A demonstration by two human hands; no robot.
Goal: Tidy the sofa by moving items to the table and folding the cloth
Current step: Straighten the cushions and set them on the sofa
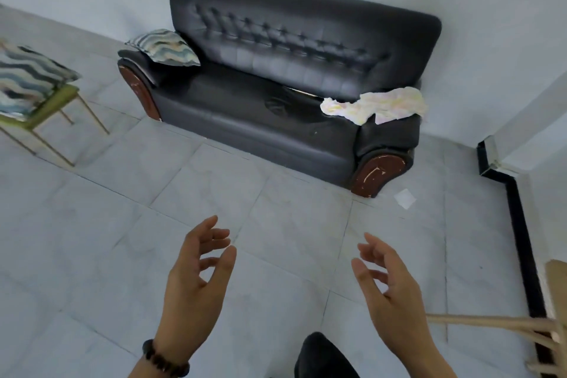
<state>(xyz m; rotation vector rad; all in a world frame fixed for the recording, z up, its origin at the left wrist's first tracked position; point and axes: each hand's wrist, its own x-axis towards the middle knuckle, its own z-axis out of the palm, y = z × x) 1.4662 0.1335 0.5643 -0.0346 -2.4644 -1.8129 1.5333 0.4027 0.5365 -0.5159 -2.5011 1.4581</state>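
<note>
A black leather sofa [276,86] stands against the far wall. A crumpled pale cloth [377,106] with faint yellow and pink marks lies over its right armrest and seat. A wavy-striped cushion [164,47] leans on the left armrest. My left hand [196,282], with a bead bracelet at the wrist, and my right hand [389,285] hover over the floor in front of the sofa. Both have relaxed fingers, hold nothing, and are well short of the sofa.
A green-framed chair [52,110] at the left carries another wavy-striped cushion [27,77]. Wooden furniture legs [491,324] enter at the lower right. A small white scrap [405,198] lies on the tiled floor near the sofa's right foot. A dark shoe tip [322,356] shows below.
</note>
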